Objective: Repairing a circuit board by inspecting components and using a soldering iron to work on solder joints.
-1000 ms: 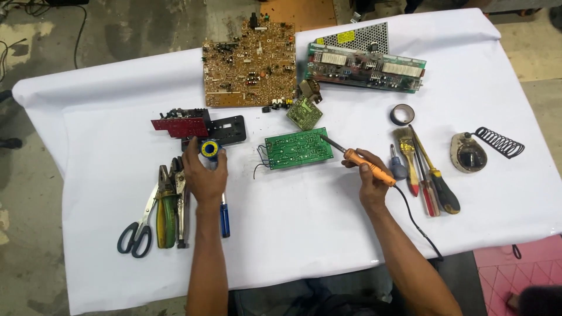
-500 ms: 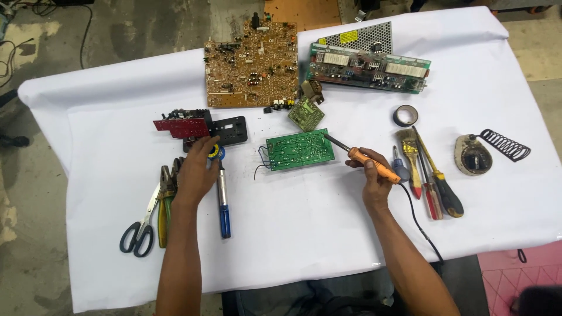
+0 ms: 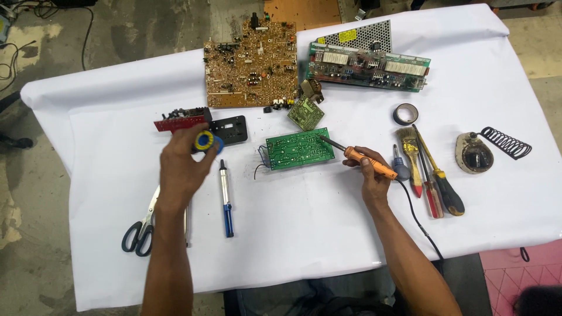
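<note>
— Gripping a soldering iron by its orange handle, right hand with fingers wrapped round it, tip resting on the upper right edge of the green circuit board. Lay flat mid-bench, that board, on the white cloth.

— And the left hand?

— Raised a little above the cloth, fingers pinched on a small spool with a yellow face and blue rim. Hung just in front of a red board and a black plate.

— Anything lying close by?

— Blue desoldering pump just right of the left wrist, pointing away from the body. Scissors with black handles left of the forearm, partly hidden under it.

— Further out?

— Small green board tilted just behind the main one, beside a little transformer. Big brown circuit board at the far edge, long green power board with a perforated metal cover to its right. Roll of black tape, a brush and screwdrivers lined up right of the iron's hand. Soldering stand with a coiled holder well apart at the far right. Black cord trailed off the bench's near edge.
</note>
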